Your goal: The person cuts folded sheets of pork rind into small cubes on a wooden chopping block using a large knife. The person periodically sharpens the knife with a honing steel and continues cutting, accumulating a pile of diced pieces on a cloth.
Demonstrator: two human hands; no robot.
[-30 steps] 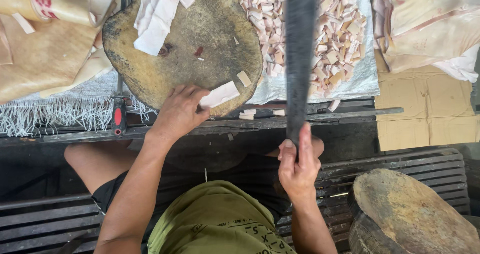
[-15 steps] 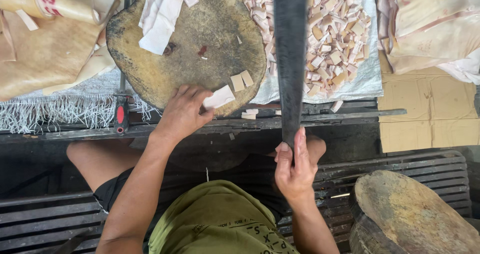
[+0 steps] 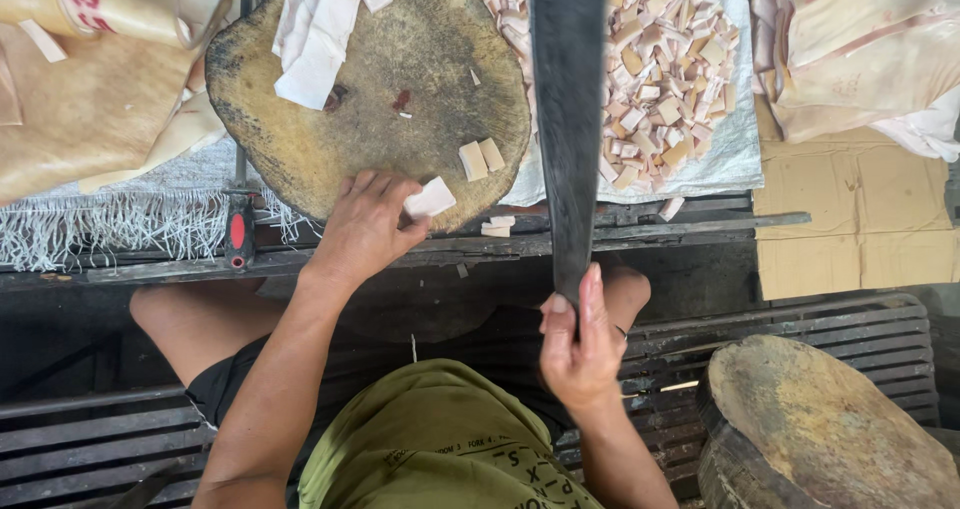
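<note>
My left hand point(image 3: 368, 227) rests on the near edge of a round, worn wooden chopping block point(image 3: 380, 99) and grips a small pale square piece point(image 3: 430, 199). Two more cut pieces point(image 3: 480, 158) lie just right of it on the block. My right hand point(image 3: 580, 344) is closed on the handle of a long dark cleaver point(image 3: 568, 119), whose blade points away from me past the block's right side. White strips point(image 3: 315, 29) lie at the block's far left.
A heap of several small pale cut pieces point(image 3: 665, 79) lies on a woven sheet to the right of the block. Tan sheets point(image 3: 860, 49) are at far right, sacks point(image 3: 90, 79) at left. A second wooden block point(image 3: 820, 429) stands at lower right, on a slatted bench point(image 3: 880, 319).
The cleaver has shifted slightly right and my right hand has risen a little. My left hand stays on the pale piece at the block's edge; two cut pieces now lie beside it.
</note>
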